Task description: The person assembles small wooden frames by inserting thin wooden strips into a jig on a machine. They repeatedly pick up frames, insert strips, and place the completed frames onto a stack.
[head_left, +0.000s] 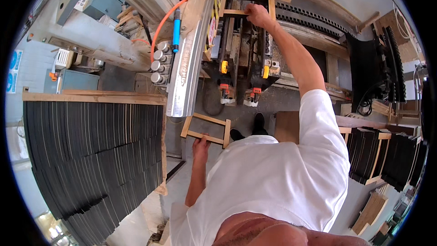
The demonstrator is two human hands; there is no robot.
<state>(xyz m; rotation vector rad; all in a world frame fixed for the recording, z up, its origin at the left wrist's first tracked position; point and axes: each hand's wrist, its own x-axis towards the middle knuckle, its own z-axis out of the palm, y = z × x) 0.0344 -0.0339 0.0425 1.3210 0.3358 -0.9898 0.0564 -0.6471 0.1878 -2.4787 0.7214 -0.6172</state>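
Reaching hand: the right hand (257, 16), arm stretched far over the dark machine arms (260, 81), fingers bent at the near rail of the far frame (234, 12); whether they pinch it, I cannot tell.
Holding hand: the left hand (200, 149), near and to the left, its grip clamped around the near rail of the loose frame (210, 119).
Loose frame: just beside the near end of the metal beam (181, 86), near and left of the right hand and well apart from it.
Long axis: the loose frame's runs roughly left to right, its right end slanting nearer.
Between frames: the dark arms, running near to far, with yellow fittings (224, 67) toward their near ends.
Line from loose frame to far frame: far and somewhat right.
Nearer hand: left for the loose frame, right for the far one.
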